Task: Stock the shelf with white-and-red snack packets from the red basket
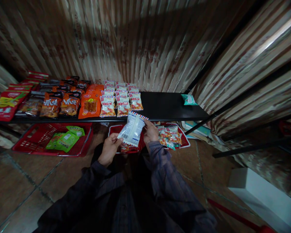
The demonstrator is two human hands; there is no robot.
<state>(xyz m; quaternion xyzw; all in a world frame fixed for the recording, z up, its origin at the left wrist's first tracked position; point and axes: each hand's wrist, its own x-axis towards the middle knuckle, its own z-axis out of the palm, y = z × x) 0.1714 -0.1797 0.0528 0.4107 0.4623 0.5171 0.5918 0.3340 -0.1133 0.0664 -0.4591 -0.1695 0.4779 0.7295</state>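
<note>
Between both hands is a white snack bag [132, 130] with a red-and-blue striped edge, its printed back facing up. My left hand [110, 147] pinches its lower left corner. The upper right side is gripped by my right hand [150, 132], whose fingers are partly behind the bag. Just beyond, matching snack bags [123, 104] stand in rows on the black shelf [160, 105]. Below the held bag is a red basket [186, 142] with more of these bags [170, 135] in its right part; my hands hide its middle.
Left along the shelf stand an orange packet [91, 102], black-and-orange packets [50, 103] and red packets [8, 102]. A teal packet [188, 99] lies at the right end. Another red basket [30, 137] holds green packets [65, 140]. A white box [264, 197] sits on the floor at right.
</note>
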